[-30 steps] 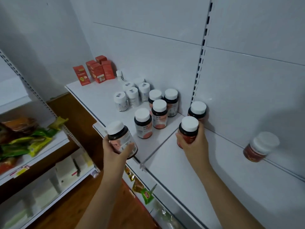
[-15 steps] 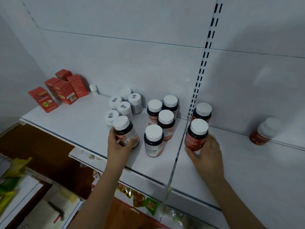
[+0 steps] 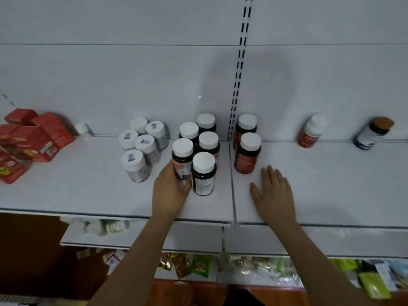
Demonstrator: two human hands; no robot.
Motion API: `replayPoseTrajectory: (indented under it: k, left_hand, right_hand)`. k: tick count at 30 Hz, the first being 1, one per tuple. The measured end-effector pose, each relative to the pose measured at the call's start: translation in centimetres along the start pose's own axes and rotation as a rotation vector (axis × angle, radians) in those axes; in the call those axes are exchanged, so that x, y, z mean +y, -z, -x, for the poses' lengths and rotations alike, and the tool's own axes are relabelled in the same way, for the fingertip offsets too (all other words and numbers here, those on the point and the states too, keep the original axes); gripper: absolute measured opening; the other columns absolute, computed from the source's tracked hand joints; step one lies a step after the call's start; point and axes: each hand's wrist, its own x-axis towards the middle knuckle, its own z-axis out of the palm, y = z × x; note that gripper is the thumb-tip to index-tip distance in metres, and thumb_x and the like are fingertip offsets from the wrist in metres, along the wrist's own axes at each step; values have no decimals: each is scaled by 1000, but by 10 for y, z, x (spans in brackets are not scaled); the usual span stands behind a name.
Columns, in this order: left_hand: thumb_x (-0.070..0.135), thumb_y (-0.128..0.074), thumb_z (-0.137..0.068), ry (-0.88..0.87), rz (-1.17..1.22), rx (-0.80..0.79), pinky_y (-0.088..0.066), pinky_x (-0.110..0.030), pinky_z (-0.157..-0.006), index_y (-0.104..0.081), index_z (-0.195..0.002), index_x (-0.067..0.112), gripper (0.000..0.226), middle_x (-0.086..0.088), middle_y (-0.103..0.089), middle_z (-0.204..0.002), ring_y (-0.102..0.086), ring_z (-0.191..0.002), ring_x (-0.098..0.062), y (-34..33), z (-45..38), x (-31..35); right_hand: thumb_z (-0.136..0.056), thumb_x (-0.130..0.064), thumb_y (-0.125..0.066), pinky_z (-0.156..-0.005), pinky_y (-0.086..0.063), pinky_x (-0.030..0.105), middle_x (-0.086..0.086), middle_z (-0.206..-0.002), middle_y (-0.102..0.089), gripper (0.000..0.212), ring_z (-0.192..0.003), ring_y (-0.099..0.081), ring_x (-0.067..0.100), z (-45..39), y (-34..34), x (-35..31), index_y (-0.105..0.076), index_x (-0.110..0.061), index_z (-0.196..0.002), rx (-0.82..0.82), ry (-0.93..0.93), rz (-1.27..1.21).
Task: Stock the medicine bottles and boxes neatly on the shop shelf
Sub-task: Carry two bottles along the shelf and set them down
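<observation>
The left hand (image 3: 171, 191) is gripping a dark medicine bottle (image 3: 182, 159) with a white cap, its fingers curling round the lower body of the bottle from the near-left side. That bottle is standing upright on the shop shelf (image 3: 88, 195), with its long axis vertical, in the near-left place of a cluster of like bottles. Its right side is sitting just beside, possibly touching, the front bottle (image 3: 203, 173) of the cluster; contact cannot be confirmed from this view. The right hand (image 3: 273, 191) is lying flat on the shelf, fingers straight and slightly spread, holding nothing. Directly beyond its fingertips, near but apart from them, the red-labelled bottle (image 3: 247, 153) is standing upright, with a second red-labelled bottle (image 3: 245, 129) behind it against the back panel (image 3: 132, 85). The seam (image 3: 231, 184) between the two shelf boards is running between the hands, so each hand is working on its own board. Judging from this layout, the coming move is turning on the held bottle: it is lying ahead of the left palm, and the remaining adjustment is a short slide or turn to line it up with the row. The left hand is the nearer hand for this; the right hand is the nearer one for the red-labelled pair.
</observation>
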Motion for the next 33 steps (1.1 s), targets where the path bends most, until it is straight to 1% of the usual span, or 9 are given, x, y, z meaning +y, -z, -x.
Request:
replayPoseTrajectory:
  k: [5, 8, 10, 12, 14, 19, 22, 28, 33]
  left_hand:
    - [34, -68, -83, -1, -29, -66, -48, -37, -88, -47, -126, 19, 50, -2, -61, -114, -57, -106, -23, 2, 8, -6]
    - [24, -65, -89, 123, 0, 29, -40, -43, -105, -42, -140, 7, 58, -12, -50, -133, -44, -125, -29, 6, 41, 3]
    - [15, -62, -90, 114, 64, 161, -41, -42, -101, -46, -134, 6, 47, -11, -49, -127, -42, -119, -26, 7, 70, 18]
    - [13, -59, -89, 24, 103, 169, -43, -30, -92, -51, -125, 10, 37, -4, -49, -115, -46, -108, -20, 1, 93, 41]
    - [10, -62, -89, -52, 154, 49, -43, -19, -87, -54, -120, 15, 32, 2, -48, -109, -48, -103, -13, -14, 110, 69]
    - [20, -60, -92, -324, 196, -278, -46, -28, -99, -52, -129, 25, 38, 12, -52, -121, -51, -114, -6, -78, 140, 165]
    - [32, -53, -94, -417, 206, -427, -44, -28, -101, -48, -134, 30, 41, 13, -51, -129, -49, -118, -5, -120, 162, 230]
    - [33, -51, -94, -628, 229, -706, -28, -18, -102, -45, -142, 26, 48, 11, -47, -137, -36, -122, 5, -210, 221, 351]
    - [51, -38, -90, -763, 262, -869, -37, -27, -106, -47, -143, 21, 61, 4, -51, -138, -44, -127, -9, -285, 281, 436]
  right_hand:
    - [-100, -44, -45, -121, -20, 41, 15, -156, -35, 63, -146, -29, 31, 31, 10, 4, -40, -4, -148, -22, -3, -96]
    - [-100, -35, -52, -119, -19, 33, 12, -155, -36, 58, -145, -30, 25, 46, 26, 11, -40, -6, -148, -32, -28, -260]
    - [-100, -35, -52, -116, -27, 31, 9, -149, -43, 53, -138, -38, 24, 53, 40, 16, -43, -9, -145, 2, -63, -391]
    - [-99, -35, -53, -113, -34, 35, 7, -143, -49, 50, -132, -45, 22, 55, 59, 24, -47, -10, -142, 71, -103, -468]
    - [-99, -35, -53, -111, -38, 38, 6, -141, -51, 48, -130, -47, 21, 57, 81, 35, -49, -10, -141, 144, -132, -505]
    - [-101, -36, -51, -110, -34, 28, 4, -142, -50, 49, -131, -45, 17, 73, 147, 97, -47, -11, -142, 288, -150, -512]
    - [-101, -40, -49, -111, -35, 28, 2, -144, -48, 50, -134, -42, 15, 101, 185, 160, -46, -14, -143, 363, -205, -473]
    - [-102, -43, -47, -110, -36, 33, 2, -145, -46, 51, -134, -41, 17, 190, 252, 308, -43, -15, -145, 465, -397, -380]
    - [-101, -45, -47, -107, -29, 21, 0, -146, -45, 53, -136, -37, 14, 271, 291, 411, -42, -16, -146, 491, -578, -273]
